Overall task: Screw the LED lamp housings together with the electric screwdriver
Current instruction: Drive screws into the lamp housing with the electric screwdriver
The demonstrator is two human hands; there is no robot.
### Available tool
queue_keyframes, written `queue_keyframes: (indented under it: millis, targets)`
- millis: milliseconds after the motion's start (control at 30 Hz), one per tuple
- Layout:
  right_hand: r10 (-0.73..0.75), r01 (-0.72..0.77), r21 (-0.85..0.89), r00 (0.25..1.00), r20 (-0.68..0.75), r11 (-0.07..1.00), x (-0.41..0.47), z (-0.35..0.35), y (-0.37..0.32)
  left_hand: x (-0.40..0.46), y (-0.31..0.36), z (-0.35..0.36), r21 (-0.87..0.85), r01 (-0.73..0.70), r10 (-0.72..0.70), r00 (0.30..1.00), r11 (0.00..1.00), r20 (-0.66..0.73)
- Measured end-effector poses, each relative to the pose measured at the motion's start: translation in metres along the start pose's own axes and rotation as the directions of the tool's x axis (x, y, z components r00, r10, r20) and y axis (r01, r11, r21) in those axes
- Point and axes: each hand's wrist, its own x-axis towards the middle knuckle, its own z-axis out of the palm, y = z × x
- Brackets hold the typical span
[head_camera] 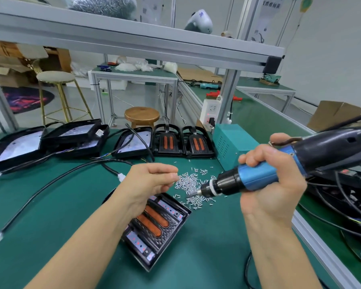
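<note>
A black LED lamp housing [158, 230] with two orange strips lies on the green mat in front of me. My left hand [150, 182] hovers above its far end, thumb and forefinger pinched together at the edge of the screw pile [191, 183]; a small screw seems to sit at the fingertips. My right hand [273, 184] grips the blue and black electric screwdriver [258, 177], held nearly level with its bit pointing left over the loose silver screws.
Two more orange-strip housings [183, 142] and several glass-fronted lamp units [71, 136] line the back of the mat. A teal power box [231, 144] stands right of them. Black cables [56, 180] with white plugs cross the left side; tangled cords lie at right.
</note>
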Motion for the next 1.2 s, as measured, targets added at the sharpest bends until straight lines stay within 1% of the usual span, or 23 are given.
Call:
queue_keyframes:
  millis: [133,333,767,967,1133,1200]
  targets:
    - [0.051,-0.051,0.131,0.999,0.002,0.99,0.0,0.015,-0.003,-0.024,-0.006,-0.011,-0.155,0.01,-0.008,1.0,0.988,0.013]
    - [0.07,-0.08,0.187,0.996,0.059,0.979,-0.004,0.036,-0.005,-0.045,-0.013,-0.018,-0.29,0.007,0.004,0.999,0.957,0.037]
    - [0.083,-0.103,0.185,0.99,0.114,0.977,-0.016,0.051,-0.003,-0.061,-0.014,-0.019,-0.369,-0.036,0.038,0.999,0.929,-0.002]
    - [0.085,-0.107,0.186,0.988,0.126,0.977,-0.018,0.05,-0.003,-0.064,-0.017,-0.016,-0.449,-0.036,0.026,0.999,0.893,-0.028]
    - [0.078,-0.099,0.164,0.988,0.131,0.981,-0.02,0.054,0.004,-0.063,-0.021,-0.018,-0.375,-0.121,0.087,0.991,0.919,-0.106]
    - [0.079,-0.1,0.159,0.988,0.134,0.982,-0.021,0.057,0.009,-0.062,-0.021,-0.023,-0.359,-0.134,0.097,0.988,0.924,-0.119]
